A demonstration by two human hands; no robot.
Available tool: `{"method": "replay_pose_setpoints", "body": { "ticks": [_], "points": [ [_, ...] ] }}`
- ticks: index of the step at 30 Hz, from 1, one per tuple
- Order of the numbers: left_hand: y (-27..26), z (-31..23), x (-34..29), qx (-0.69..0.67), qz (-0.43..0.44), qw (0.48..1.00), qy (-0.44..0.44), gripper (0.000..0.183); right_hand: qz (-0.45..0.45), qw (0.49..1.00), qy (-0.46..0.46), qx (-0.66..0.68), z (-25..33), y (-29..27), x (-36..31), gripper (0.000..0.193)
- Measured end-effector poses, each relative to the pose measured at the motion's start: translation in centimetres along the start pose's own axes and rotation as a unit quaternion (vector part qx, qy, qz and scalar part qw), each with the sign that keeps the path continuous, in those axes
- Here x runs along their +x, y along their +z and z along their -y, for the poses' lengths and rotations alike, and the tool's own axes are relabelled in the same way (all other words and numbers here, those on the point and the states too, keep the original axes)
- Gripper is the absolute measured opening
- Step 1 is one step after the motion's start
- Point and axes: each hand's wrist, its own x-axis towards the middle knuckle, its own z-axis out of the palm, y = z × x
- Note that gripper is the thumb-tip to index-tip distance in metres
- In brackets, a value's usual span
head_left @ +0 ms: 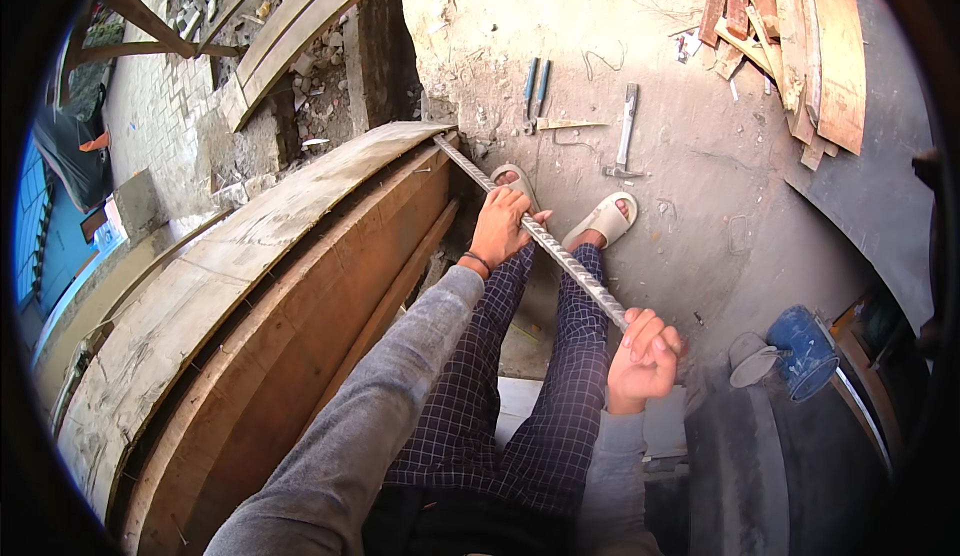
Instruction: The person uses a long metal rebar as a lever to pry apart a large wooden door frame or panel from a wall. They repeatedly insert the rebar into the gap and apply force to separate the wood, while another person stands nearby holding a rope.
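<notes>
A ribbed steel bar [576,270] slants across in front of my legs, from the wooden form at the left down to my right side. Its far end sits at the gap between the weathered curved board [270,211] on top and the reddish-brown plank [300,321] beneath. My left hand [503,224] is closed around the bar's middle, palm down. Around the near end of the bar, my right hand [643,358] is closed with curled fingers. Thin nails stick out along the gap between the boards.
A hammer [627,134] and blue-handled pincers [533,96] lie on the concrete floor beyond my sandalled feet. Stacked curved boards [835,66] stand at the far right. A blue container [803,354] is at the right, and a curved wooden frame [300,31] at the upper left.
</notes>
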Motion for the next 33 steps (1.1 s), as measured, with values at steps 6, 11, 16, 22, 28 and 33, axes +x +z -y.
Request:
{"method": "replay_pose_setpoints", "body": {
  "ticks": [6, 11, 16, 22, 28, 33],
  "points": [
    [-0.9, -1.1, -2.8, 0.014, 0.022, 0.999, -0.034, 0.038, 0.006, 0.999, -0.018, -0.041, -0.8, -0.3, -5.8, 0.02],
    [-1.3, -0.6, -2.5, 0.046, 0.084, 0.995, -0.008, 0.036, -0.014, 0.997, 0.031, -0.068, 0.2, -0.8, -5.8, 0.015],
    [-3.1, -0.4, 0.9, 0.074, 0.226, 0.971, -0.025, 0.041, 0.101, 0.993, -0.002, -0.06, 3.8, 3.0, -1.4, 0.025],
    [-11.2, -7.7, 1.1, -0.016, 0.098, 0.994, -0.043, 0.051, 0.22, 0.97, -0.091, -0.053, 13.0, 11.7, -1.6, 0.037],
    [-16.0, -17.8, 2.6, -0.085, -0.086, 0.992, -0.037, 0.045, 0.354, 0.926, -0.088, -0.097, 26.1, 15.3, 0.2, 0.037],
    [-17.3, -21.3, 5.0, -0.143, -0.163, 0.975, -0.05, 0.048, 0.414, 0.895, -0.08, -0.144, 31.0, 18.5, 1.3, 0.034]
  ]
}}
